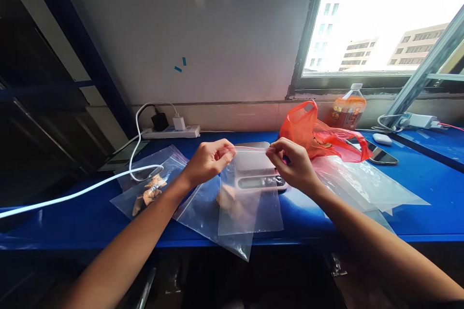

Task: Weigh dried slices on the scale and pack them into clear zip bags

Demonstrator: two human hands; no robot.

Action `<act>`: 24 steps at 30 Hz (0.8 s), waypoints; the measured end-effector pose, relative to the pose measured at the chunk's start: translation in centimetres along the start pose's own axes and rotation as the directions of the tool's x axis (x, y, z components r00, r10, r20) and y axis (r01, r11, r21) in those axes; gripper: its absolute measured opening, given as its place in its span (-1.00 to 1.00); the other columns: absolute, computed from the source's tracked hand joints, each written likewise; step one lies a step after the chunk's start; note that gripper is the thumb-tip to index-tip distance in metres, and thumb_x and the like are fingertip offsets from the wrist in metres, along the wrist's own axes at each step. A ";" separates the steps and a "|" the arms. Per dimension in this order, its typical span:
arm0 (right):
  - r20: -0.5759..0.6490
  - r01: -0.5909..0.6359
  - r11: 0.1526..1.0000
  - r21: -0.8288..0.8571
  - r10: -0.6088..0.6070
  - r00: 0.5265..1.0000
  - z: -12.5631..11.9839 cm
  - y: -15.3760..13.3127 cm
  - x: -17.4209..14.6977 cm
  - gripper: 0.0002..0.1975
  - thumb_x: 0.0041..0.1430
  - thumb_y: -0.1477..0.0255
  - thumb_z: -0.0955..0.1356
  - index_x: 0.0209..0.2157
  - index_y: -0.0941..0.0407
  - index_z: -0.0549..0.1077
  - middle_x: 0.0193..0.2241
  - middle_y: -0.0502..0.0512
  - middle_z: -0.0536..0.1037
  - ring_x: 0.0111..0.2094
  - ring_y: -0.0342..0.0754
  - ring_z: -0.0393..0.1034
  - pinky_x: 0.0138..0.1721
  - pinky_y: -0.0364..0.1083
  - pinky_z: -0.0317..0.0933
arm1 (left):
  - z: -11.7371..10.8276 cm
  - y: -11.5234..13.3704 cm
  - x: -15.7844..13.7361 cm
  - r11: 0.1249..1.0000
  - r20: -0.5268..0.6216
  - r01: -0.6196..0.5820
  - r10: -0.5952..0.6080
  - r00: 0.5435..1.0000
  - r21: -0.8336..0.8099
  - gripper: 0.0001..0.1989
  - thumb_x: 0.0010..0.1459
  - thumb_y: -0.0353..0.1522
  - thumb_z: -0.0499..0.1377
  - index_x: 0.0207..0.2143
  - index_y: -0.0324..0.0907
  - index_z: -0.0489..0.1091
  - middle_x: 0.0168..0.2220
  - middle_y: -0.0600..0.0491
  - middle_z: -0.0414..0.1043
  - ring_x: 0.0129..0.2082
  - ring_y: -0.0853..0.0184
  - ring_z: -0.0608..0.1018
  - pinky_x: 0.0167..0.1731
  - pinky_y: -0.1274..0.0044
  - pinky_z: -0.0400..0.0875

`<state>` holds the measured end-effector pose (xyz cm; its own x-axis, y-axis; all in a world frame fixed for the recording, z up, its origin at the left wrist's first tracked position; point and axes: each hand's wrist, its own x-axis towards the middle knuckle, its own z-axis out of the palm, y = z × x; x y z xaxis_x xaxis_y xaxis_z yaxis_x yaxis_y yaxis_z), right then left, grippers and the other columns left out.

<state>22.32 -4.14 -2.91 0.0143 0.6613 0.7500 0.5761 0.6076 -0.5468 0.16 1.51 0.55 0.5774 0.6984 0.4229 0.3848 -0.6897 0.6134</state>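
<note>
Left hand (210, 160) and right hand (293, 163) pinch clear zip bag (267, 213) by top edge; bottle label (350, 112) illegible.

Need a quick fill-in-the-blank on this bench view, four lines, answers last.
1. The left hand and right hand pinch the held bag along its ____ (top/bottom) edge.
2. The tabletop is coloured ____.
3. The carrier bag is ____ (red/green).
4. In the picture, the drink bottle stands to the ____ (left/right) of the power strip.

Missing words: top; blue; red; right.
</note>
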 end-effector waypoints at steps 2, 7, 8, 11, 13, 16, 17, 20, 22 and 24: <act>-0.016 -0.067 0.997 0.042 0.067 0.998 0.0 0.0 0.1 -0.87 0.13 0.39 0.31 -0.42 0.17 0.36 -0.56 -0.02 0.35 -0.54 -0.23 0.19 -0.52 -0.20 0.09 | -0.4 -0.1 0.1 1.000 -0.060 0.010 -0.011 0.998 -0.010 -0.79 0.14 -0.27 0.10 -0.37 -0.24 0.39 -0.56 0.13 0.36 -0.57 0.44 0.39 -0.53 0.61 0.27; -0.044 -0.216 0.969 0.121 0.222 0.974 0.1 0.3 0.2 -0.76 0.07 0.27 0.35 -0.43 0.18 0.38 -0.56 -0.01 0.38 -0.56 -0.23 0.21 -0.54 -0.21 0.09 | -0.7 -0.2 0.0 1.000 -0.096 0.009 -0.011 0.995 -0.021 -0.78 0.16 -0.25 0.10 -0.33 -0.22 0.41 -0.52 0.12 0.37 -0.54 0.44 0.39 -0.49 0.60 0.30; -0.051 -0.241 0.961 0.133 0.250 0.967 0.1 0.3 0.2 -0.74 0.06 0.25 0.36 -0.42 0.18 0.38 -0.56 -0.01 0.38 -0.56 -0.23 0.21 -0.54 -0.21 0.08 | -0.7 -0.2 -0.1 1.000 -0.087 0.008 -0.010 0.996 -0.026 -0.78 0.16 -0.25 0.10 -0.33 -0.22 0.41 -0.52 0.12 0.37 -0.54 0.44 0.39 -0.49 0.60 0.31; -0.067 -0.298 0.940 0.167 0.312 0.948 -0.1 0.4 0.2 -0.71 0.04 0.22 0.37 -0.42 0.18 0.38 -0.55 -0.01 0.37 -0.57 -0.24 0.19 -0.56 -0.22 0.07 | -0.4 -0.1 -0.2 0.999 -0.051 0.007 -0.010 0.999 -0.051 -0.78 0.17 -0.24 0.09 -0.34 -0.22 0.40 -0.53 0.13 0.34 -0.54 0.43 0.39 -0.49 0.59 0.31; -0.071 -0.314 0.934 0.172 0.330 0.941 -0.1 0.5 0.2 -0.70 0.02 0.21 0.38 -0.43 0.18 0.38 -0.55 -0.01 0.37 -0.57 -0.24 0.19 -0.56 -0.22 0.07 | -0.4 0.0 -0.2 0.998 -0.035 0.007 -0.009 0.999 -0.056 -0.78 0.17 -0.24 0.09 -0.34 -0.23 0.40 -0.54 0.13 0.33 -0.54 0.43 0.39 -0.48 0.59 0.31; -0.088 -0.319 0.938 0.135 0.332 0.939 -0.2 0.5 0.2 -0.70 0.01 0.21 0.39 -0.46 0.17 0.37 -0.54 -0.01 0.38 -0.57 -0.24 0.17 -0.57 -0.22 0.05 | -0.5 0.1 -0.2 0.999 -0.038 0.004 -0.006 0.999 -0.047 -0.78 0.17 -0.25 0.10 -0.35 -0.23 0.40 -0.54 0.13 0.32 -0.54 0.43 0.39 -0.48 0.59 0.31; -0.098 -0.320 0.940 0.117 0.331 0.938 -0.2 0.6 0.1 -0.70 0.00 0.21 0.39 -0.47 0.17 0.36 -0.55 -0.01 0.37 -0.57 -0.25 0.16 -0.57 -0.22 0.05 | -0.6 0.1 -0.2 0.999 -0.042 0.005 -0.007 0.999 -0.043 -0.78 0.17 -0.26 0.10 -0.35 -0.23 0.40 -0.54 0.13 0.33 -0.54 0.43 0.39 -0.48 0.59 0.31; -0.118 -0.306 0.946 0.103 0.317 0.941 -0.1 0.9 0.1 -0.72 0.02 0.23 0.39 -0.47 0.17 0.35 -0.54 -0.01 0.36 -0.55 -0.24 0.18 -0.55 -0.22 0.07 | -0.6 0.1 -0.2 0.999 -0.041 0.004 -0.006 0.999 -0.042 -0.78 0.17 -0.26 0.10 -0.33 -0.24 0.41 -0.51 0.11 0.36 -0.52 0.42 0.40 -0.47 0.58 0.32; -0.126 -0.282 0.950 0.132 0.298 0.946 0.0 1.1 0.1 -0.76 0.02 0.27 0.38 -0.40 0.16 0.34 -0.51 -0.01 0.37 -0.52 -0.23 0.22 -0.52 -0.22 0.12 | -0.4 0.1 -0.2 0.999 -0.033 -0.007 0.005 0.999 -0.047 -0.78 0.17 -0.26 0.10 -0.32 -0.24 0.42 -0.50 0.10 0.38 -0.52 0.42 0.40 -0.47 0.58 0.33; -0.130 -0.252 0.952 0.172 0.276 0.952 0.2 1.1 0.0 -0.75 0.02 0.32 0.38 -0.30 0.14 0.32 -0.47 -0.02 0.37 -0.46 -0.22 0.26 -0.48 -0.21 0.17 | -0.4 0.0 -0.2 0.998 -0.024 -0.019 0.018 1.000 -0.052 -0.78 0.17 -0.26 0.10 -0.32 -0.24 0.42 -0.51 0.10 0.38 -0.53 0.43 0.40 -0.47 0.58 0.32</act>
<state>22.83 -3.37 -3.58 0.2784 0.7405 0.6117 0.4041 0.4874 -0.7740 -0.19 1.43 0.73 0.5666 0.6903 0.4500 0.3355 -0.6920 0.6392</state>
